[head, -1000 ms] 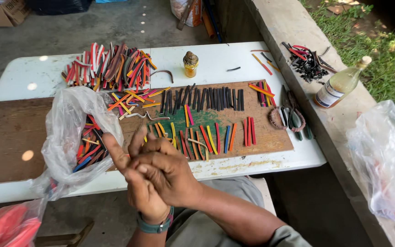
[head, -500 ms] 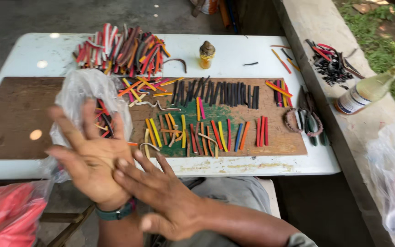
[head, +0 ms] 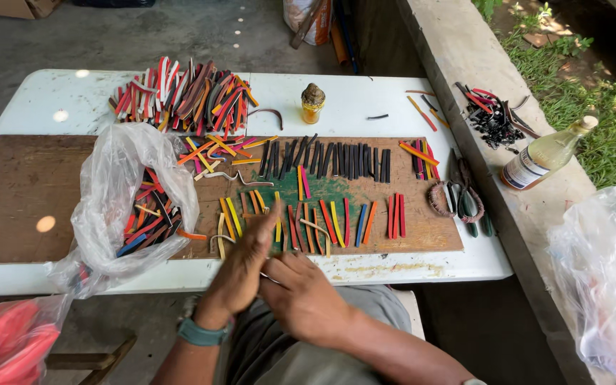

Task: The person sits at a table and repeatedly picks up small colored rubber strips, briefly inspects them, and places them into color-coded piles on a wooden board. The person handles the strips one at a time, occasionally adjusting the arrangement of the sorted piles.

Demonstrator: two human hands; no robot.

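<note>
The left hand and right hand are pressed together at the near edge of the white table, just below the row of coloured strips laid on the brown board. Whether anything is gripped between the palms cannot be told. A clear plastic bag of strips is seen just left of the hands.

A single head-worn camera looks steeply down and forward from just above the seated person, close over the near edge of the white tabletop, taking in its whole width and the concrete ledge to the right.
</note>
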